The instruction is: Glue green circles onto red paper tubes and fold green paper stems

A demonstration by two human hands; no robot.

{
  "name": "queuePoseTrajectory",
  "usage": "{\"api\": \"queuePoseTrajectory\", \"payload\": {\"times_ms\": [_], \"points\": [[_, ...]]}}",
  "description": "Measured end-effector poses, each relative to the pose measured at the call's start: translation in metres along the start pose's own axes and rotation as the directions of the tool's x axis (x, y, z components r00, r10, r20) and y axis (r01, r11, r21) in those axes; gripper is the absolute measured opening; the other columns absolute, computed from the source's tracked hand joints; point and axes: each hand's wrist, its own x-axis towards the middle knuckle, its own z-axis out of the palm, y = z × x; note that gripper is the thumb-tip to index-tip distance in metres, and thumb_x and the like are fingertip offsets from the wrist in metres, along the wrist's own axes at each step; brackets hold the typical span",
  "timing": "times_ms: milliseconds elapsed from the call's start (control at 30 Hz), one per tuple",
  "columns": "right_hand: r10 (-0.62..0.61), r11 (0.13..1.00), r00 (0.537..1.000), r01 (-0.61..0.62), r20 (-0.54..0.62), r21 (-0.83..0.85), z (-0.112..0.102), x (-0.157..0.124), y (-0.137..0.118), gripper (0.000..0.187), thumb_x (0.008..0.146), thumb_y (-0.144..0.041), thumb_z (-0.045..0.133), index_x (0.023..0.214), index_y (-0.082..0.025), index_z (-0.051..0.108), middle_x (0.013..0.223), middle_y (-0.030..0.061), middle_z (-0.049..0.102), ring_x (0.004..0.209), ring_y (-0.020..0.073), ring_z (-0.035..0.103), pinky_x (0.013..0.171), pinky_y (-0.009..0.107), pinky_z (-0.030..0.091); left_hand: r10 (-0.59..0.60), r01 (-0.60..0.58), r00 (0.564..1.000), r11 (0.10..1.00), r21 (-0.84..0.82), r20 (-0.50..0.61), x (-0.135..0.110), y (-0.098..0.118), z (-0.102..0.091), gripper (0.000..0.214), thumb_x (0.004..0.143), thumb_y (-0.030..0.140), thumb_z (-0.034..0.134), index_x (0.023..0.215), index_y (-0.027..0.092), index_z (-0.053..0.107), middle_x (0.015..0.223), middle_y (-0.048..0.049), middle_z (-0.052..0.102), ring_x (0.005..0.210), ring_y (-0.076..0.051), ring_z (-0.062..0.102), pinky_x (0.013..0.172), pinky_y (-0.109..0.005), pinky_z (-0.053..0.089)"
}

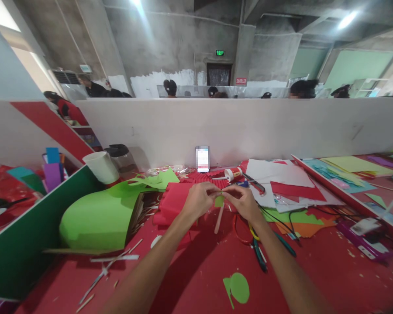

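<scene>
My left hand (200,199) and my right hand (244,201) meet over the middle of the table. Both are closed in a pinch on a small green paper piece (219,201), which hangs just below the fingertips. Its upper edge is hidden by the fingers. A pinkish stick (219,219) lies below the hands. Beside my left hand is folded red paper (173,201). Under my right forearm lie scissors with red handles (242,231) and pliers with dark green handles (259,257). Nearer to me, a round green paper cutout (239,288) lies by a thin green scrap.
A rolled green sheet (96,222) lies at left near a white cup (101,167). A phone (202,159) leans against the white partition (265,126). A white glue bottle (233,174), white paper (262,181) and a purple power strip (363,244) are to the right.
</scene>
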Motion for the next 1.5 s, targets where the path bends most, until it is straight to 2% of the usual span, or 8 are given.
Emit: {"api": "queuePoseTrajectory", "payload": {"times_ms": [400,533,733,833,967,1200,1400,1500], "points": [[-0.024,1.0,0.998,0.025,-0.056,0.016,0.009,0.0,0.006,0.018,0.083,-0.038,0.064,0.08,-0.02,0.067,0.08,0.0042,0.069,0.076,0.0208,0.063,0.074,0.031,0.049,0.012,-0.02,0.998,0.993,0.114,0.066,-0.002,0.01,-0.009,0.018,0.085,0.029,0.057,0.09,0.022,0.073,0.076,-0.0024,0.072,0.067,-0.016,0.062,0.06,-0.023,0.043],[-0.01,0.999,1.0,0.01,0.017,0.037,0.006,0.001,0.005,0.016,0.083,-0.035,0.062,0.08,-0.02,0.065,0.076,0.0023,0.066,0.072,0.0188,0.061,0.07,0.029,0.048,0.017,-0.026,0.998,0.989,0.144,0.062,-0.009,0.013,-0.008,0.017,0.086,0.03,0.056,0.086,0.023,0.071,0.079,-0.0023,0.072,0.069,-0.016,0.063,0.06,-0.023,0.042],[-0.012,0.994,0.966,-0.017,0.259,0.109,-0.004,-0.002,-0.005,0.012,0.081,-0.031,0.065,0.087,-0.02,0.067,0.085,0.003,0.068,0.079,0.0187,0.063,0.074,0.029,0.049,-0.02,0.024,0.999,0.991,0.134,-0.03,-0.033,0.009,0.005,0.014,0.088,0.029,0.055,0.085,0.022,0.066,0.08,-0.0021,0.071,0.072,-0.016,0.064,0.063,-0.023,0.041],[-0.009,0.994,0.951,-0.026,0.31,0.109,-0.005,-0.004,-0.008,0.012,0.078,-0.026,0.067,0.089,-0.02,0.066,0.087,0.003,0.069,0.08,0.0187,0.063,0.075,0.03,0.05,-0.058,0.062,0.996,0.997,0.052,-0.066,-0.045,0.005,0.016,0.015,0.089,0.031,0.053,0.086,0.021,0.064,0.082,-0.0021,0.071,0.075,-0.016,0.064,0.065,-0.023,0.044],[-0.044,0.998,0.961,0.032,0.274,0.048,-0.004,-0.006,-0.011,0.007,0.08,-0.023,0.063,0.083,-0.02,0.068,0.082,0.0028,0.069,0.076,0.0179,0.063,0.073,0.029,0.049,-0.106,0.091,0.99,0.984,-0.151,-0.095,-0.055,-0.002,0.028,0.021,0.092,0.036,0.049,0.095,0.021,0.063,0.09,-0.0026,0.07,0.078,-0.015,0.064,0.069,-0.023,0.047],[-0.082,0.995,0.961,0.092,0.263,-0.027,-0.001,-0.007,-0.01,0.009,0.078,-0.016,0.062,0.08,-0.019,0.071,0.084,0.0037,0.072,0.08,0.0185,0.065,0.075,0.028,0.049,-0.215,0.132,0.97,0.855,-0.502,-0.112,-0.06,-0.007,0.039,0.023,0.084,0.038,0.06,0.088,0.016,0.06,0.083,-0.0027,0.066,0.072,-0.015,0.063,0.066,-0.023,0.05],[0.02,1.0,0.922,-0.011,0.388,-0.027,-0.006,-0.017,-0.009,0.017,0.079,-0.021,0.066,0.096,-0.021,0.071,0.091,0.0034,0.072,0.083,0.0196,0.066,0.074,0.028,0.051,-0.264,0.162,0.961,0.771,-0.616,-0.078,-0.062,-0.01,0.05,0.023,0.078,0.038,0.065,0.081,0.016,0.057,0.065,0.0026,0.059,0.043,-0.009,0.052,0.047,-0.022,0.041],[0.053,0.999,0.934,-0.047,0.352,-0.026,-0.01,-0.021,-0.012,0.017,0.08,-0.028,0.069,0.095,-0.02,0.071,0.092,0.0043,0.073,0.086,0.021,0.067,0.077,0.03,0.051,-0.234,0.145,0.969,0.796,-0.588,-0.077,-0.064,-0.012,0.055,0.021,0.082,0.036,0.062,0.084,0.016,0.057,0.062,0.0039,0.057,0.038,-0.008,0.049,0.044,-0.021,0.039]]}}
